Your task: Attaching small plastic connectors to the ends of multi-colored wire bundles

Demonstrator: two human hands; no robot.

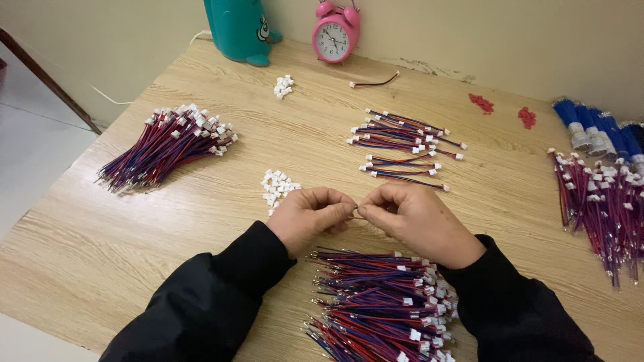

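My left hand (310,216) and my right hand (414,218) meet fingertip to fingertip over the middle of the wooden table (134,221). Both pinch a thin red-and-blue wire lead between them; only a short bit shows between the fingers. Directly below my hands lies a pile of red-and-blue wire leads (379,302) with white plastic connectors. A small heap of loose white connectors (276,186) sits just left of my left hand. Beyond my right hand lie several leads with connectors at both ends (402,144).
A big bundle of leads (164,144) lies at the left, another bundle (600,204) at the right edge with blue rolls (597,127) behind it. A few white connectors (284,85), a single lead (373,83), a pink alarm clock (335,33) and a teal toy (240,30) stand at the back.
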